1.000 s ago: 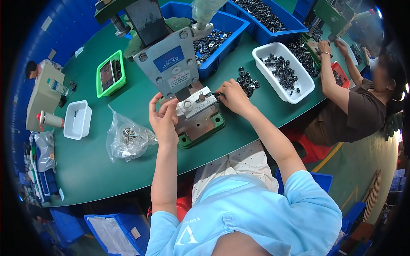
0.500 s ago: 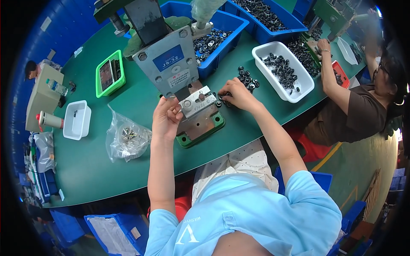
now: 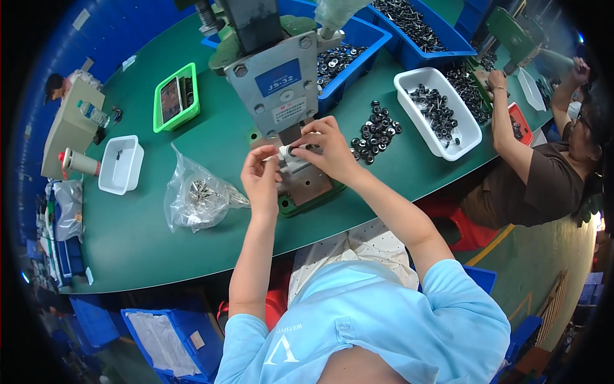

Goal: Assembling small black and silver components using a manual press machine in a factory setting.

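One small black part (image 3: 291, 151) is pinched in the right hand (image 3: 329, 152); the left hand (image 3: 261, 180), just beside it, is half-curled, its hold unclear. Beyond both stands a press (image 3: 274, 102); loose black pieces (image 3: 377, 132) lie right of them on the table (image 3: 147, 230).

There was 1 green desk (image 3: 141, 243), and on it stood 2 presses (image 3: 268, 105), 2 blue bins (image 3: 358, 70) full of small parts, 3 white trays (image 3: 121, 176), 1 green basket (image 3: 176, 121) and 1 red tray (image 3: 526, 125). 1 clear bag (image 3: 204, 198) of metal pins lay there too, with 1 loose heap of black parts (image 3: 377, 131) beside the nearer press, too crowded for a sure count. At the left were 1 bottle (image 3: 94, 114) and 1 white-and-red megaphone (image 3: 83, 164). 2 red stools (image 3: 451, 227) showed below, and 2 other people (image 3: 537, 176) were in view.
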A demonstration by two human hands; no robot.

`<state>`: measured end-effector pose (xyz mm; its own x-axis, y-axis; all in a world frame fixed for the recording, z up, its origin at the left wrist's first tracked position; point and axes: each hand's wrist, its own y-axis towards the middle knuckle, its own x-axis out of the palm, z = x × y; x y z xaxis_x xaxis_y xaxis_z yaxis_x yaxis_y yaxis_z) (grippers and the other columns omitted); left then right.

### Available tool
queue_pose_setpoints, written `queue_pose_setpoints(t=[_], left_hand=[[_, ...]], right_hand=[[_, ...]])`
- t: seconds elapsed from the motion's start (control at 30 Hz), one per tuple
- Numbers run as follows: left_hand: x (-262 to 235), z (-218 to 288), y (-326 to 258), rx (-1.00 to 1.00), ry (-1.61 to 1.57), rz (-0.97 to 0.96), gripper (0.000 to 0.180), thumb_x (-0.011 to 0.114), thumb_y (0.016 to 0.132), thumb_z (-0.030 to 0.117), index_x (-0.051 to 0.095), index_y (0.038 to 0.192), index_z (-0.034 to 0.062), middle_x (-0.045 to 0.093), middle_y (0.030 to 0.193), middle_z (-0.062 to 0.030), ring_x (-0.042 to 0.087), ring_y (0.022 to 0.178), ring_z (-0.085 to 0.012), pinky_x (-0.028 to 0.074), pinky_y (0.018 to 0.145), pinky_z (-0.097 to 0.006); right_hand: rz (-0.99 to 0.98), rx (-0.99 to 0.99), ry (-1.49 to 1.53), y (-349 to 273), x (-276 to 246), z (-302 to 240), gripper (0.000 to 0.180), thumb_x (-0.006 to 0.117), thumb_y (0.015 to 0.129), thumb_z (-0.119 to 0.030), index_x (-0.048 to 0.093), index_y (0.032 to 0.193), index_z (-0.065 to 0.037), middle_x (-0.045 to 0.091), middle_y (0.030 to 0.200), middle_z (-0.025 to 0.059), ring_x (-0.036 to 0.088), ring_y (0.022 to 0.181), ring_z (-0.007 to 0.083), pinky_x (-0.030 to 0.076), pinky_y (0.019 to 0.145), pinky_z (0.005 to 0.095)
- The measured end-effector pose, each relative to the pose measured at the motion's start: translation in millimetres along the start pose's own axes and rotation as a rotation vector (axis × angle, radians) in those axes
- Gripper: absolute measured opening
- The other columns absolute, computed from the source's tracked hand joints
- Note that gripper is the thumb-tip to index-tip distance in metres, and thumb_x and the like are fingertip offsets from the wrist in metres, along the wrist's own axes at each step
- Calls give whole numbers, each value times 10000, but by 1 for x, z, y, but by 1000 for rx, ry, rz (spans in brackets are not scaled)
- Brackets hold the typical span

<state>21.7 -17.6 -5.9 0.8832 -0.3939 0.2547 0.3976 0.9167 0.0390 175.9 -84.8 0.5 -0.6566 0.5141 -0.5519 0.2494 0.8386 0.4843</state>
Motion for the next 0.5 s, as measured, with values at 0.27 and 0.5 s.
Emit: queue_pose_setpoints(t=[0.27, 0.5], left_hand=[[9, -9, 1, 275, 501, -23, 147, 692, 746, 76, 665, 876, 13, 531, 807, -50, 452, 551, -81, 404, 538, -231], [4, 5, 20, -69, 266, -204, 318, 709, 715, 59, 556, 989, 12, 524, 828, -10, 507, 623, -62, 404, 474, -214]], right_hand=[[211, -105, -203, 15, -50, -11, 228, 663, 746, -72, 674, 973, -90, 602, 972, 40, 491, 954, 214, 410, 857, 320], [526, -352, 809, 119, -171, -117, 323, 480, 881, -334, 600, 921, -38, 618, 747, 82, 585, 768, 227, 436, 785, 346]])
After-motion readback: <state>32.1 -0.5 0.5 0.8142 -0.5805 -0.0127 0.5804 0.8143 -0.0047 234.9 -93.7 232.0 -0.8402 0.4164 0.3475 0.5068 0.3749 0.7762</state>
